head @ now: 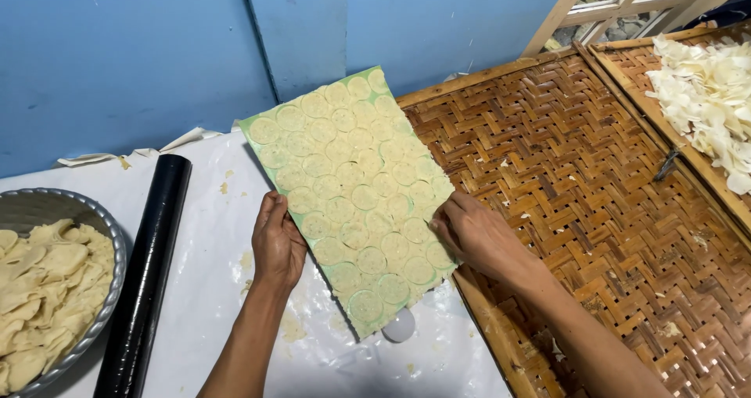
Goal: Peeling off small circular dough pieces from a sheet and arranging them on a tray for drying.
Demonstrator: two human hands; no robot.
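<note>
- The left hand (278, 242) grips the left edge of a green sheet (352, 199), fingers curled over the rim, thumb side underneath as far as I can tell.
- The right hand (477, 238) pinches the sheet's right edge, fingers closed on it.
- The sheet is covered in round dough discs (364, 197) cut in tight rows (pale yellow, all about the same size). It's held tilted, partly over the white plastic-covered table (203, 288) and partly over the edge of a woven bamboo tray (594, 179).
- A black rolling pin (145, 281) lies on the table to the left, well apart from the hands.
- Just beside it at far left, a metal bowl (116, 277) holds dough scraps (47, 296).
- Top right, a second tray (708, 183) carries a pile of white chips (704, 93).
- A small white round thing (400, 325) peeks out under the sheet's bottom corner; can't tell what it is.
</note>
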